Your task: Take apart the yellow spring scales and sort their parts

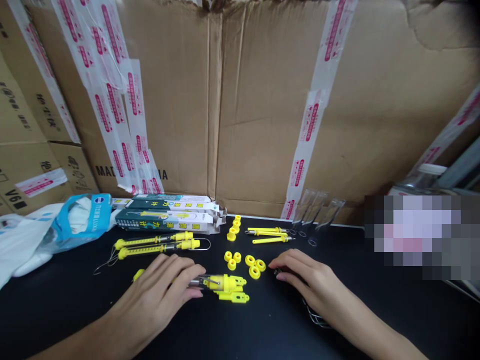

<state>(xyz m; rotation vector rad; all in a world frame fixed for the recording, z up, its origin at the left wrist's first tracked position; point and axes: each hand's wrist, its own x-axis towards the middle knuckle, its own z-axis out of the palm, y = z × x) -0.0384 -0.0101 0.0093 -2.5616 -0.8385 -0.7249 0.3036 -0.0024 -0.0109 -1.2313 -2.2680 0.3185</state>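
Observation:
My left hand (165, 285) lies over a yellow spring-scale tube (225, 283) on the black table (262, 325), fingers curled around its clear barrel, with the yellow end piece sticking out to the right. My right hand (303, 277) rests palm down, fingers spread, on a bunch of thin metal wire hooks (317, 317). Between the hands lie several small yellow caps and rings (255, 265). Two finished yellow scales (157, 245) lie just beyond my left hand.
Printed retail boxes (168, 212) are stacked at the back left beside a blue-and-white plastic bag (75, 217). More yellow caps (234, 227), yellow rods (268, 235) and clear tubes (318, 212) lie at the back. Taped cardboard cartons (262, 100) wall the table's far edge.

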